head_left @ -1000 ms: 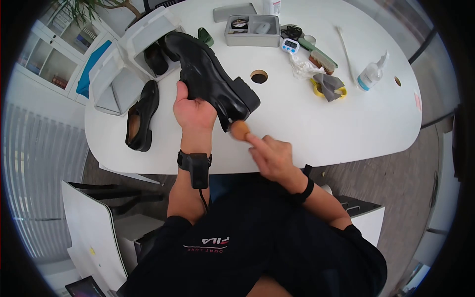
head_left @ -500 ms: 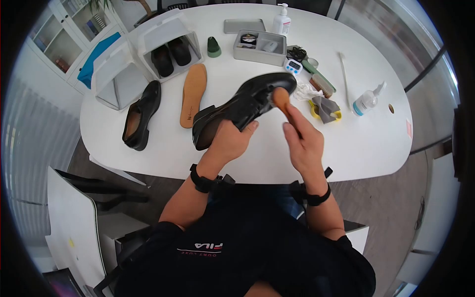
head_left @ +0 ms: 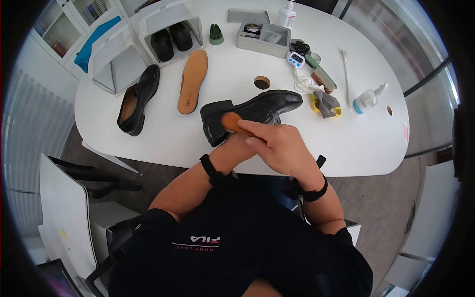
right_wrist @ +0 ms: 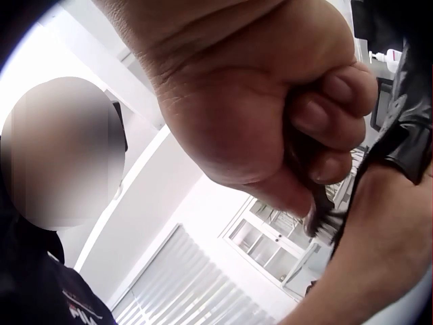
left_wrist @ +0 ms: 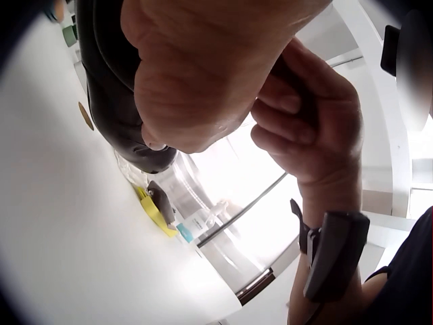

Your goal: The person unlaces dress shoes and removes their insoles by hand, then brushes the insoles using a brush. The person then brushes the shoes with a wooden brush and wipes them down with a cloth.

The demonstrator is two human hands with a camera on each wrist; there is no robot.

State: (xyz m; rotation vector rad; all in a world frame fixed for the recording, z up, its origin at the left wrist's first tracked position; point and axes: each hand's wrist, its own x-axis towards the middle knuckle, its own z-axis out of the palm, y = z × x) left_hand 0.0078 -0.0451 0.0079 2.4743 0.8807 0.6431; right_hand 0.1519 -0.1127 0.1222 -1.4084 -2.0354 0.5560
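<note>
Above the table edge a black leather shoe [head_left: 247,110] is held on its side, toe to the right, sole edge toward the table's far side. The left hand [head_left: 236,148] holds it from below near the opening, its fingers mostly hidden; the left wrist view shows this hand [left_wrist: 196,81] against the dark shoe [left_wrist: 111,101]. Curled round a small wooden brush [head_left: 231,122], the right hand [head_left: 284,148] has the brush at the heel part. Bristles [right_wrist: 328,223] show beside the shoe in the right wrist view.
Left on the table [head_left: 163,143] lie a second black shoe [head_left: 140,101] and a tan insole [head_left: 193,81]. Behind are a shoe box [head_left: 170,29] and a grey tin [head_left: 263,42]. To the right are a timer [head_left: 296,60], a brush [head_left: 322,79], cloths [head_left: 326,105] and a spray bottle [head_left: 368,100].
The shoe has been turned in the left hand, its sole edge now facing away from the body. The right hand has moved the brush left, from the front of the shoe to its heel part.
</note>
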